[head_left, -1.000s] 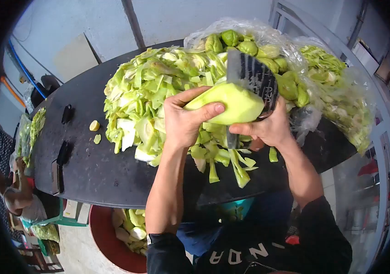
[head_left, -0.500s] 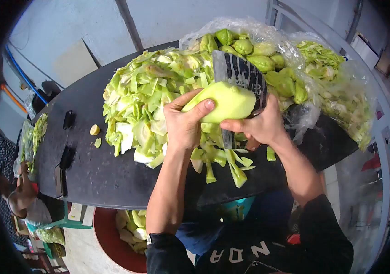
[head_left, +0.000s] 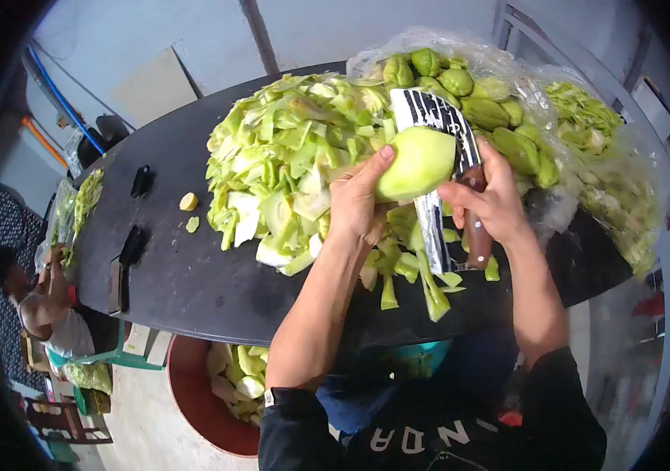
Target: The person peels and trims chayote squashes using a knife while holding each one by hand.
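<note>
A: The broad knife (head_left: 433,111) had turned since the frame before: its blade now showed bright streaks, and its brown handle (head_left: 478,235) had come into sight. The peeled chayote (head_left: 416,161) had tipped with it.

B: In that head view, where was the chayote, and what did the hands do?

A: It was up off the desk (head_left: 174,263), in front of the blade. The left hand (head_left: 357,196) gripped its near end, thumb along the side. The right hand (head_left: 496,200) was closed round the handle; I couldn't tell whether its thumb touched the chayote.

B: How far along did the work look?

A: The side facing us was pale and bare, so I judged that one nearly peeled; its far side was hidden. A big heap of peelings (head_left: 280,169) on the desk suggested plenty already done.

B: And left?

A: The clear plastic bag (head_left: 449,43) at the back held whole chayotes (head_left: 486,112), skins on.

B: Other containers?

A: More clear plastic (head_left: 618,200), to the right of that bag, held thin green strips (head_left: 582,106). Below the desk's near edge, a red tub (head_left: 192,385) held pale pieces (head_left: 242,375), probably peeled chayote.
</note>
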A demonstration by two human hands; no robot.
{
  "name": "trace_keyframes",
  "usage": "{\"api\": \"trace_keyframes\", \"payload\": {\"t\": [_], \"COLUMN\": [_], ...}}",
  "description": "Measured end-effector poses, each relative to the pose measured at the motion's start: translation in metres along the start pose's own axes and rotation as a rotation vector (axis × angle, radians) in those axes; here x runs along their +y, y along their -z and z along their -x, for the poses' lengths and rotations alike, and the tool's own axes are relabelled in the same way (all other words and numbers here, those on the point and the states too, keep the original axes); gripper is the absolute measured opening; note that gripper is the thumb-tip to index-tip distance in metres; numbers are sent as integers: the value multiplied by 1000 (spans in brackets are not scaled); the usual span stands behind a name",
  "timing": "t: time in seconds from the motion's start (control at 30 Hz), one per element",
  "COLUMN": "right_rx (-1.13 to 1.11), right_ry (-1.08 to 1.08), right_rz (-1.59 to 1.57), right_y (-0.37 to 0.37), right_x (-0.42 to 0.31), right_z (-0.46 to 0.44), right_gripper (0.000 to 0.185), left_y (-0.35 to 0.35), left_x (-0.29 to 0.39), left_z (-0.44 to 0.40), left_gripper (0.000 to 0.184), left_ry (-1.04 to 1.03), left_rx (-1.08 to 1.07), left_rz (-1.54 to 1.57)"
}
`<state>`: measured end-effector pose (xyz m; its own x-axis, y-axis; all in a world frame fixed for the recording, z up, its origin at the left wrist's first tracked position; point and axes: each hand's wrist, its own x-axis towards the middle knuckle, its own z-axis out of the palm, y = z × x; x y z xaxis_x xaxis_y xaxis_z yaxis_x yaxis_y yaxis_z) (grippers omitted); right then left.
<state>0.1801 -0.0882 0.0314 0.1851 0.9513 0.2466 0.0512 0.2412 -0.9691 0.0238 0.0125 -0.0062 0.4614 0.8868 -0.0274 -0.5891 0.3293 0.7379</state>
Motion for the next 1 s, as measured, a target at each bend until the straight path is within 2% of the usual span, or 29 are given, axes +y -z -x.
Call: {"api": "trace_keyframes", "payload": {"t": [0.07,0.17,0.2,0.27,0.47,0.53,0.6,0.67,0.73,0.8,0.87,0.93,1.0], "right_rx": [-17,-6,-15,71,200,182,152,68,80,153,123,-37,-3], "right_ry": [-32,-144,-101,-125,77,12,27,58,50,96,93,-68,-83], "right_rz": [-4,-13,14,29,109,21,58,240,203,-3,-5,229,202], "right_y": [2,-2,-4,-8,-25,-30,-18,-9,-16,-28,-19,-6,-13], "right_x": [7,16,22,23,41,29,23,18,21,32,19,12,21], "right_z": [-1,-2,-4,0,6,10,8,6,7,7,3,0,4], "right_gripper": [32,21,19,22,26,27,28,28,27,27,28,31,31], "left_y": [5,6,5,6,1,1,5,3,0,-5,-3,1,-1], "left_x": [0,5,5,7,1,3,11,14,14,7,14,27,17], "left_z": [-1,-3,-4,-3,0,1,1,4,6,6,6,10,7], "left_gripper": [47,49,49,48,46,46,45,44,43,43,43,42,41], "left_ry": [44,-65,-59,-161,-239,-238,-219,-240,-261,-276,-249,-214,-247], "left_rx": [41,103,97,29,31,22,1,-7,-15,23,27,-17,-14], "left_rz": [76,23,26,-11,104,173,47,28,2,133,165,-102,-82]}}
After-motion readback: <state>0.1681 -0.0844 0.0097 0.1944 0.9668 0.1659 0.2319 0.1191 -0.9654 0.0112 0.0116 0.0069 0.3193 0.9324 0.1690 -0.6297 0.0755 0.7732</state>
